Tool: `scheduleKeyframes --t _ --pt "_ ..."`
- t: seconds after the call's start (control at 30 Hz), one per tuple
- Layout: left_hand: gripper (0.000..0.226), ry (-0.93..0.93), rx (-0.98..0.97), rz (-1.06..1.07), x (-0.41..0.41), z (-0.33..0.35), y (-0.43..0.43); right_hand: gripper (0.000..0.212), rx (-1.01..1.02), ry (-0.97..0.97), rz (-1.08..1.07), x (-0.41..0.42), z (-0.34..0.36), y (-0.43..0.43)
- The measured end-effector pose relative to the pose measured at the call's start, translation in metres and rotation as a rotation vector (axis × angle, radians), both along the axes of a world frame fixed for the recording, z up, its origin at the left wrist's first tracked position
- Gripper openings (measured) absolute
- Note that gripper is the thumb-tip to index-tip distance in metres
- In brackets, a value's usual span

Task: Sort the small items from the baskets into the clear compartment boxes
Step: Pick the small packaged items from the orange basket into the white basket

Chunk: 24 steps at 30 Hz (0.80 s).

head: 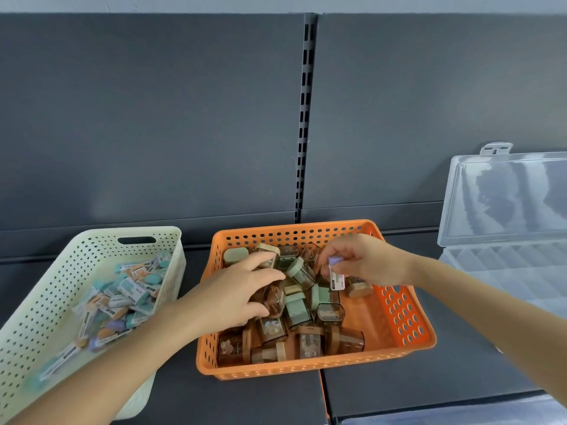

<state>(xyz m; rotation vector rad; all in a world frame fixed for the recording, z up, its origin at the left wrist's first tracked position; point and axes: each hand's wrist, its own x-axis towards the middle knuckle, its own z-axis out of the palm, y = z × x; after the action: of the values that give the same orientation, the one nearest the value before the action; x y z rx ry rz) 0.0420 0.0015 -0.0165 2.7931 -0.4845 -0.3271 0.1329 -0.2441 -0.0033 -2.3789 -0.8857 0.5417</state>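
Purple eraser (335, 276): held above the rear right part of the orange basket (409, 342), over the pile inside it.
Eraser axis: long axis close to upright. The purple end points up and the white printed sleeve end hangs down toward the basket's contents.
Eraser and fingers: only the purple top sits between the fingertips. The sleeved body hangs free below them, on the side of the hand toward the other arm.
Right hand (365, 259): reaches in over the basket's right wall, with thumb and forefinger pinching the eraser's top and the other fingers curled behind.
Left hand (236, 292): reaches in over the basket's left wall. Its fingers are spread and bent over a brown clear case (271, 297) with the thumb under it, so it grips that case.
Orange basket contents: brown see-through cases and pale green ones, jumbled and lying on various sides. They are probably pencil sharpeners, though the blur leaves that unsure.
Cream basket (92, 243): left of the orange one and tilted toward the camera, holding loose sleeved erasers (129, 289) with teal, orange and purple ends.
Clear compartment box (503, 265): at the far right, well apart from both hands. Its lid (506, 194) stands open against the dark back panel (153, 118).
Surface: both baskets and the box rest on a dark shelf (429, 378).
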Motion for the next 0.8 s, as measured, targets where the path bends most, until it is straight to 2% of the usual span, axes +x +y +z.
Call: scheduleKeyframes --t 0.13,0.2,0.3,0.37,0.43,0.5,0.67,0.8 --pt "0.067 -0.011 0.023 -0.068 0.002 0.000 -0.016 0.021 0.050 -0.048 -0.060 0.001 0.000 0.004" --pt "0.071 -0.027 0.037 -0.050 0.001 0.003 -0.015 0.022 0.087 -0.067 -0.083 0.000 -0.001 0.007" --pt "0.066 -0.083 0.095 0.026 -0.003 0.013 0.000 0.014 0.165 -0.104 -0.093 0.000 -0.001 0.013" --pt "0.060 -0.103 0.213 0.060 -0.004 0.016 0.013 0.014 0.226 -0.101 -0.074 -0.003 0.000 0.021" --pt "0.061 -0.049 0.375 0.055 -0.005 0.016 0.020 0.014 0.268 -0.100 -0.022 -0.008 0.001 0.033" --pt "0.064 0.014 0.450 0.052 -0.006 0.013 0.021 0.012 0.261 -0.102 0.031 -0.014 0.001 0.047" --pt "0.061 0.006 0.431 0.022 -0.009 0.011 0.020 0.010 0.171 -0.113 0.127 -0.023 -0.011 0.069" --pt "0.060 0.151 0.228 0.046 -0.014 0.014 0.034 0.007 0.056 -0.140 0.110 -0.018 -0.018 0.056"
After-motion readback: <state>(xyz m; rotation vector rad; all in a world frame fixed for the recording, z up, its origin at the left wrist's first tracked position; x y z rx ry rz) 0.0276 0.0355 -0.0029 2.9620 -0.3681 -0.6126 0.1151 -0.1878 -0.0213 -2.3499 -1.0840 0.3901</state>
